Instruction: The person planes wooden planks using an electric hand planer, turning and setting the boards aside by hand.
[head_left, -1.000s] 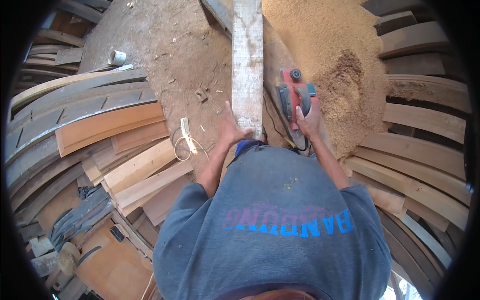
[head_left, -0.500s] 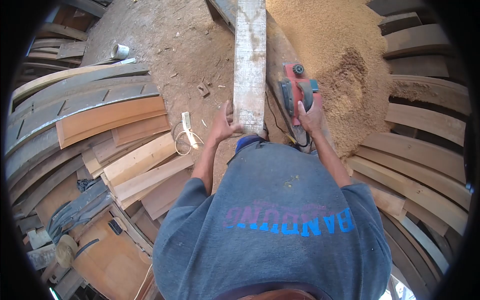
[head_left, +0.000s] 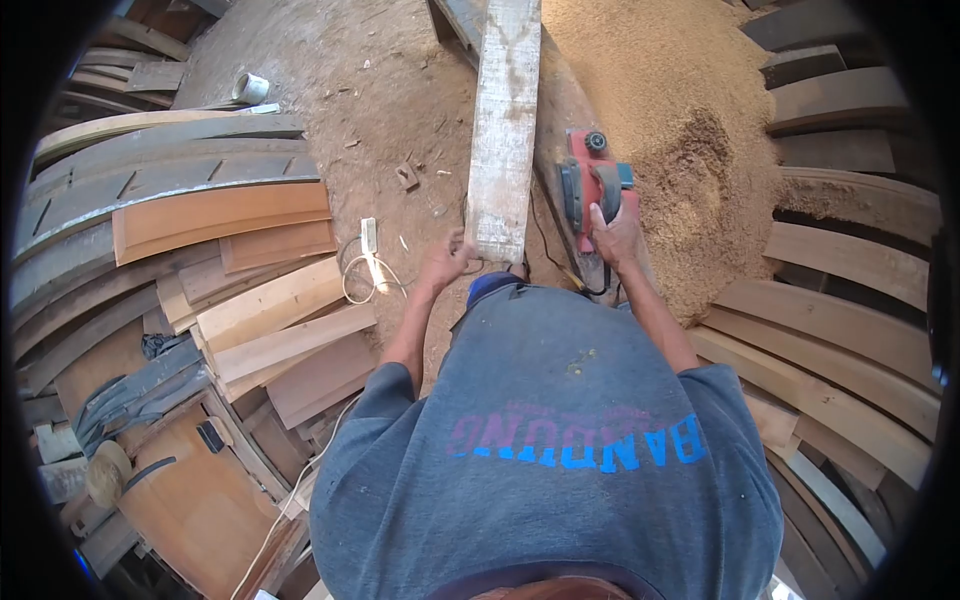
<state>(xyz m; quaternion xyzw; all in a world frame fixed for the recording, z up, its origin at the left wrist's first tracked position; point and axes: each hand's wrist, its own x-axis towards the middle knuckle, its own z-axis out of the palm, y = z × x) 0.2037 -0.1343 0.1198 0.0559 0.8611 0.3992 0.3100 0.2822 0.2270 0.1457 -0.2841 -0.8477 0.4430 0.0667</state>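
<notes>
White container (head_left: pixel 250 88) near boards (head_left: pixel 180 150), planer (head_left: pixel 580 180) in right hand (head_left: pixel 617 238)

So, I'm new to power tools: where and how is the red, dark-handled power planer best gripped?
Probably by the dark curved handle, from the near end, as the right hand does: the handle runs along the red planer, with the round black knob at the far end.

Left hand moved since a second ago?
Yes: the left hand has shifted left, closer to the white corded block.
</notes>
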